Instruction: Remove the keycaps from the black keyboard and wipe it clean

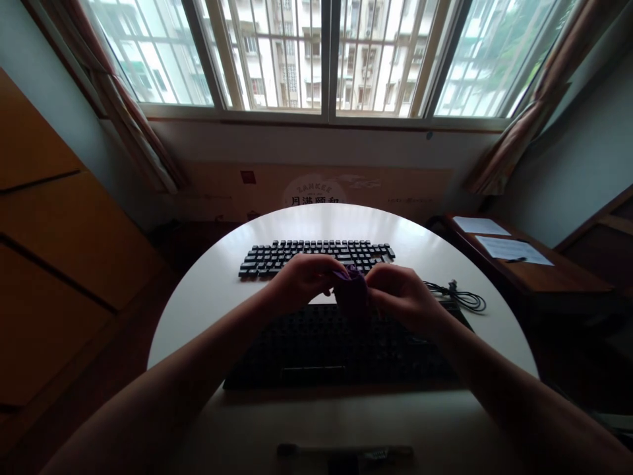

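Both hands hold a small dark purple piece of cloth [352,297] above a black keyboard [341,356], and the cloth hangs down between them. My left hand [306,280] pinches its upper left edge with thumb and fingers. At its right side, my right hand [400,290] grips it with curled fingers. The cloth looks bunched at the top; whether anything is inside it cannot be seen. Behind the hands lie rows of black keycaps [264,257] set out in a keyboard layout. My hands and forearms cover parts of both.
A coiled black cable [469,300] lies on the right of the round white table [192,310]. Near the front is a dim, brush-like stick [316,451] beside a small dark object [343,464]. Papers [512,249] and a pen [517,260] rest on a brown side table [564,277].
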Demonstrator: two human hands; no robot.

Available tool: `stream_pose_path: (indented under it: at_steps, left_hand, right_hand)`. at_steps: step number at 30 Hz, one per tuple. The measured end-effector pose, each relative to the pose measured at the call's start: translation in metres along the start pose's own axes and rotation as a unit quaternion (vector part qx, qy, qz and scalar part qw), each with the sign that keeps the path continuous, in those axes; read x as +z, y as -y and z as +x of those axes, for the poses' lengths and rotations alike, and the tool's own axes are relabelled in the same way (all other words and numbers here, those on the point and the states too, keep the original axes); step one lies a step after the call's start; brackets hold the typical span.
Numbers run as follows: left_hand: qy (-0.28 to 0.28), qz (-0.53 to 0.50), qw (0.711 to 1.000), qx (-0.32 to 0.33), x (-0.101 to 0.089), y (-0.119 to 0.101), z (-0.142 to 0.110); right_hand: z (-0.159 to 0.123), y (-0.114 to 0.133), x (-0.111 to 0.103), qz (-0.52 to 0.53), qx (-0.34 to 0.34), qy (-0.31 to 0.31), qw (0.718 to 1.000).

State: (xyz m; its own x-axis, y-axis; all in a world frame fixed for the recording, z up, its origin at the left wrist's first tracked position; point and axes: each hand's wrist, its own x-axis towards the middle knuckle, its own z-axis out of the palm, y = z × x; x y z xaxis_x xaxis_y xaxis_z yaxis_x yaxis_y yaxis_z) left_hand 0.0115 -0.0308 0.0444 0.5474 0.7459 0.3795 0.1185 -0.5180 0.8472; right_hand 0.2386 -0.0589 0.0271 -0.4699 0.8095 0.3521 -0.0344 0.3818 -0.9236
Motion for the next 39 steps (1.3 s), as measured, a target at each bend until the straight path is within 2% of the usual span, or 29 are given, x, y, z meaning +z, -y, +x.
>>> stream_pose_path:
  at_steps: [3, 6, 9, 12, 15, 18, 21, 23, 24, 26, 27, 29, 31, 34, 35, 39]
  left_hand:
    - [-0.046, 0.018, 0.999, -0.003, 0.0, 0.0, 0.001]
    - [-0.084, 0.048, 0.995, -0.007, -0.001, -0.001, 0.0]
    - [-0.111, 0.053, 0.992, -0.008, -0.002, -0.003, -0.001]
    - [-0.125, 0.033, 0.992, 0.004, -0.005, -0.008, -0.002]
    - [-0.129, 0.01, 0.991, 0.032, -0.011, -0.021, -0.001]
    - [-0.153, -0.035, 0.987, 0.04, -0.025, -0.045, -0.003]
    - [-0.188, -0.106, 0.976, 0.029, -0.047, -0.073, -0.013]
    - [-0.191, -0.133, 0.972, -0.013, -0.066, -0.089, -0.029]
    - [-0.172, -0.139, 0.974, -0.045, -0.076, -0.094, -0.039]
    - [-0.087, -0.13, 0.979, -0.128, -0.091, -0.1, -0.062]
    - [-0.03, -0.105, 0.98, -0.166, -0.097, -0.099, -0.074]
    - [0.087, 0.004, 0.955, -0.282, -0.102, -0.09, -0.093]
    - [0.066, 0.125, 0.94, -0.309, -0.099, -0.071, -0.106]
    - [0.023, 0.258, 0.916, -0.307, -0.09, -0.036, -0.111]
    - [0.009, 0.273, 0.911, -0.309, -0.087, -0.025, -0.11]
    - [0.015, 0.264, 0.92, -0.289, -0.079, 0.007, -0.099]
  right_hand:
    - [0.001, -0.004, -0.003, 0.006, 0.007, 0.022, 1.0]
    - [0.0, -0.006, -0.002, -0.062, -0.013, 0.022, 0.998]
    - [-0.001, -0.005, 0.002, -0.154, -0.053, 0.028, 0.986]
    - [-0.002, -0.004, 0.005, -0.201, -0.11, 0.046, 0.972]
    - [-0.003, -0.005, 0.004, -0.235, -0.153, 0.024, 0.959]
    - [-0.003, -0.007, -0.003, -0.276, -0.172, -0.038, 0.945]
    - [-0.003, -0.009, -0.013, -0.309, -0.169, -0.107, 0.93]
    - [-0.002, -0.01, -0.017, -0.32, -0.161, -0.135, 0.924]
    - [-0.002, -0.009, -0.019, -0.323, -0.159, -0.141, 0.922]
    - [-0.002, -0.009, -0.02, -0.324, -0.159, -0.137, 0.922]
    - [-0.002, -0.009, -0.02, -0.325, -0.159, -0.133, 0.923]
    - [-0.002, -0.01, -0.021, -0.331, -0.158, -0.124, 0.922]
    - [-0.001, -0.011, -0.021, -0.338, -0.159, -0.113, 0.921]
    - [0.0, -0.013, -0.021, -0.342, -0.161, -0.096, 0.921]
    - [0.001, -0.013, -0.021, -0.344, -0.161, -0.092, 0.921]
    - [0.002, -0.014, -0.022, -0.346, -0.156, -0.075, 0.922]
